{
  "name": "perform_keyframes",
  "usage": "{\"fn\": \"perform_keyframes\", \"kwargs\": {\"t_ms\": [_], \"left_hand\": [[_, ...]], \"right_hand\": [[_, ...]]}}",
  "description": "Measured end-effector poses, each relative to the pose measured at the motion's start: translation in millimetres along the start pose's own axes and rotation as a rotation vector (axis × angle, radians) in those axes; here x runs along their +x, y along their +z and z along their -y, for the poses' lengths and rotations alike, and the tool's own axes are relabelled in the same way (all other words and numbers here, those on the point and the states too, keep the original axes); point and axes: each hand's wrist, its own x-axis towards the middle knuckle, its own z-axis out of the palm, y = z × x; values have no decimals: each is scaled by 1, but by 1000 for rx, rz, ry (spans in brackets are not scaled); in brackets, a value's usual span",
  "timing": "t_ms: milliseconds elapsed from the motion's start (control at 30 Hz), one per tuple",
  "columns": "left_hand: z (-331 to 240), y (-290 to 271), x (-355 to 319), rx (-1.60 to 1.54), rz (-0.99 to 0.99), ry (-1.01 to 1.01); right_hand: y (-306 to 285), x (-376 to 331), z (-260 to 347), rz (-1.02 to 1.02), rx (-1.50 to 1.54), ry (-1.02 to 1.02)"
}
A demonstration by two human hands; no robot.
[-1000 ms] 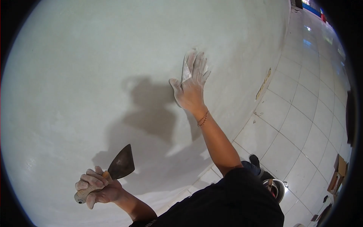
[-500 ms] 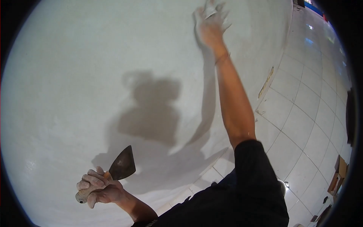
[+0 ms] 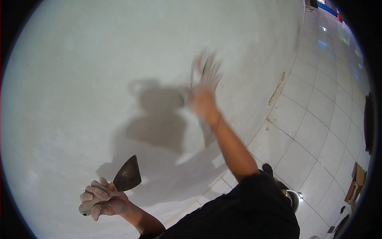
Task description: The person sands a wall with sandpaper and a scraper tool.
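My left hand [image 3: 105, 199], coated in pale dust, is wrapped round the handle of a putty knife [image 3: 128, 174]. Its dark, flared blade points up and to the right, in front of the wall. Farther up, my right hand [image 3: 205, 83] is at the pale wall [image 3: 99, 59] with its fingers spread; motion blurs it, and whitish dust covers the fingers. I see nothing held in it. Whether the palm touches the wall I cannot tell. Shadows of my head and arms fall on the wall between the two hands.
A white tiled floor [image 3: 314, 127] runs along the wall's foot on the right. Near that edge is a chipped strip [image 3: 276, 88]. A round metallic container [image 3: 293, 200] sits beside my body, and a cardboard box [image 3: 355, 183] lies at the far right.
My right hand has swept down the wall and slightly left, its arm bending closer to me. The left hand with the putty knife has barely moved. More of the round container shows.
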Motion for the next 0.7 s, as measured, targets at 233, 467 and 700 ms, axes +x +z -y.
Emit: {"fn": "perform_keyframes", "kwargs": {"t_ms": [233,467,700], "left_hand": [[4,27,1,-55,-18,24],[4,13,2,28,-99,-8],[14,31,0,5,-76,-10]], "right_hand": [[-44,117,-93,263,223,-262],[-9,-46,-2,80,97,106],[-37,41,-86,-155,172,119]]}}
